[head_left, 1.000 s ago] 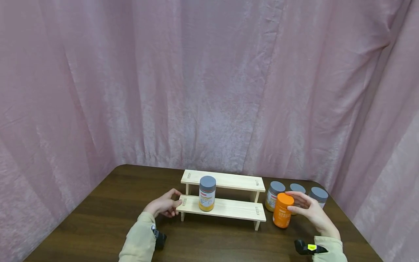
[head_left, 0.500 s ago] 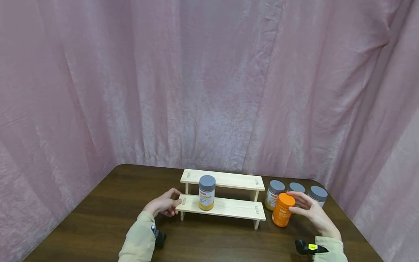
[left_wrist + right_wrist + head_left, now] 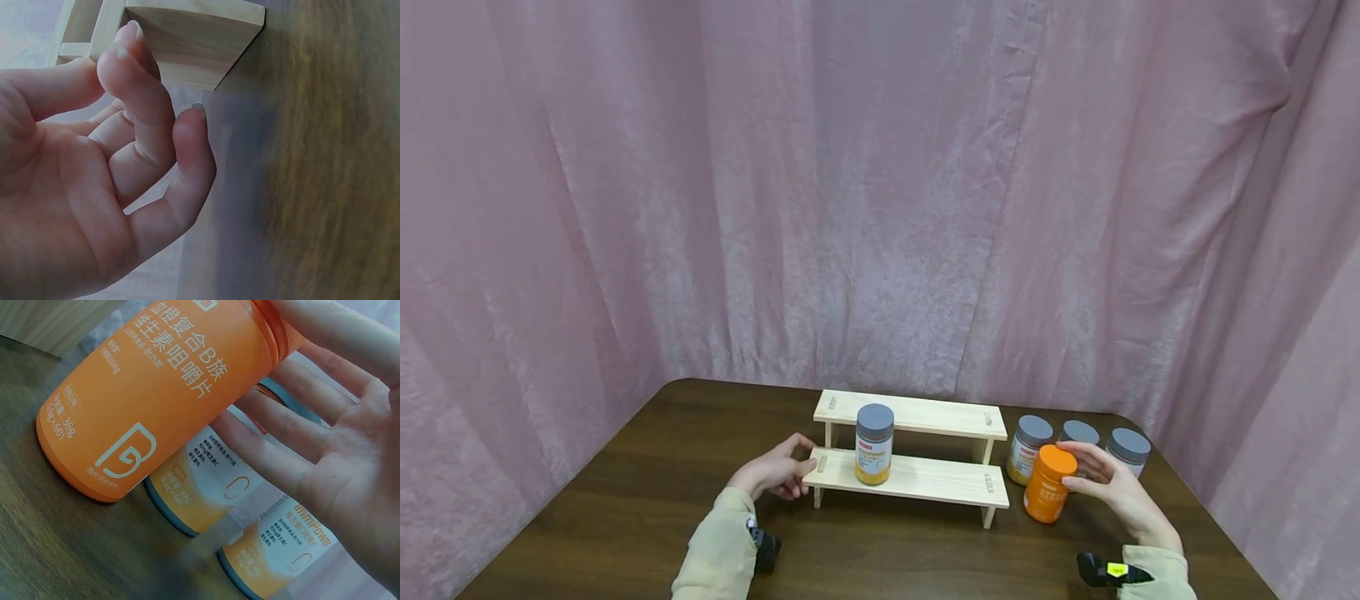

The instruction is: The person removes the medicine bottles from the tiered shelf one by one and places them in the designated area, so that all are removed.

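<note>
In the head view, my right hand (image 3: 1116,492) holds an orange supplement bottle (image 3: 1045,493) by its cap end, thumb on the near side. The bottle leans slightly, its top toward the hand. Large lettering and a white B mark show on its label (image 3: 134,450) in the right wrist view. My left hand (image 3: 778,468) pinches the left end of a two-step wooden shelf (image 3: 925,479) between thumb and fingers. The left wrist view has those fingers (image 3: 140,119) curled at the shelf's end (image 3: 194,44). One grey-lidded bottle (image 3: 874,446) stands upright on the lower step.
Several more grey-lidded bottles stand right of the shelf, one (image 3: 1028,450) just behind the orange bottle and another (image 3: 1129,448) beyond my right hand. The dark wooden table (image 3: 625,517) ends at a pink curtain (image 3: 880,208).
The orange bottle has tipped a little, its cap shifting slightly right. My left hand, the shelf and the other bottles stay as they were.
</note>
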